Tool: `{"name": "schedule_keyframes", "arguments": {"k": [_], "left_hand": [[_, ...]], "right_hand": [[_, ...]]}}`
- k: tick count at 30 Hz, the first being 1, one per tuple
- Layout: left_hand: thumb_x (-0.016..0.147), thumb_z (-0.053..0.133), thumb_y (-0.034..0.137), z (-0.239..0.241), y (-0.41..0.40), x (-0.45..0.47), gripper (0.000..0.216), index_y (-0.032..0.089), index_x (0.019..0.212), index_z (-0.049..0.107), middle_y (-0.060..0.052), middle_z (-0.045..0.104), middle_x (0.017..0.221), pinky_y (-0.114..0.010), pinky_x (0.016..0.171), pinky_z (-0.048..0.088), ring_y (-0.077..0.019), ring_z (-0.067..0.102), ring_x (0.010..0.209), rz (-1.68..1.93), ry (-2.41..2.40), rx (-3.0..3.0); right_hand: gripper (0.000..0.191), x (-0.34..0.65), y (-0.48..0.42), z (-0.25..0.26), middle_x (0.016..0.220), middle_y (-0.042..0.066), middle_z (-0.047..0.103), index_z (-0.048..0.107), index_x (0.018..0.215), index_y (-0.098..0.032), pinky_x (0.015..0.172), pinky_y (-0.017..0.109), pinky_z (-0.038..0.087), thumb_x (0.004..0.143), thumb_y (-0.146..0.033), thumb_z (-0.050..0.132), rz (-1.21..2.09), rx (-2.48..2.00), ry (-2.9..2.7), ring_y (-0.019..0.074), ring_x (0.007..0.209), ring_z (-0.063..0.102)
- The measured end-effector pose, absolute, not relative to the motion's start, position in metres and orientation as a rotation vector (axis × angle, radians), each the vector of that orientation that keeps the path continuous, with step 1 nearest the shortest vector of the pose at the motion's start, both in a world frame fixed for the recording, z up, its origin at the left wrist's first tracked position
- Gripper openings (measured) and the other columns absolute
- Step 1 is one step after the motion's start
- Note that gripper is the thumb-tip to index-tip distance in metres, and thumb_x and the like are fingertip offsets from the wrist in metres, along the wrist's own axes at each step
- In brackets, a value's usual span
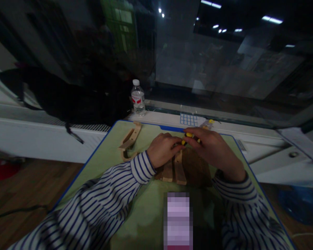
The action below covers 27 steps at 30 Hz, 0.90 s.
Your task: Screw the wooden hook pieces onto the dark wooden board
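Observation:
My left hand point(161, 149) and my right hand point(212, 147) meet over a wooden assembly point(184, 168) made of slats and a dark brown panel, near the far side of a green mat point(104, 163). Both hands are curled, with their fingertips pinched on a small yellow and black tool point(190, 137) held above the wood. What the tool's tip touches is hidden by my fingers. Both arms wear blue and white striped sleeves.
A curved wooden piece point(129, 140) lies on the mat's left. A water bottle point(138, 98) stands on the white sill beyond, near a small grid sheet point(188, 119) and a small clear bag point(207, 124). A dark bag point(75, 100) rests on the sill's left.

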<state>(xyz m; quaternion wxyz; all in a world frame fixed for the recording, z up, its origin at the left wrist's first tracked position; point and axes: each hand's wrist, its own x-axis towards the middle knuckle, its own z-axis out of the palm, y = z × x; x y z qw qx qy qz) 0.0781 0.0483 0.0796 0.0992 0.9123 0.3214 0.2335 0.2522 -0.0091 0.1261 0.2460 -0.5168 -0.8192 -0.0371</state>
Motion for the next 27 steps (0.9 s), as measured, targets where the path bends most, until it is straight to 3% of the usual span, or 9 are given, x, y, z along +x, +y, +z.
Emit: {"name": "schedule_keyframes", "arguments": {"k": [27], "left_hand": [[0.087, 0.053, 0.04, 0.079, 0.049, 0.0774, 0.026, 0.022, 0.096, 0.07, -0.004, 0.071, 0.085, -0.033, 0.075, 0.044, -0.0206, 0.062, 0.08, 0.674, 0.992, 2.682]], "right_hand": [[0.035, 0.2502, -0.012, 0.1283, 0.115, 0.009, 0.066, 0.056, 0.123, -0.015, 0.088, 0.039, 0.05, 0.089, -0.02, 0.046, 0.014, -1.367, -2.231, 0.0213, 0.103, 0.062]]}}
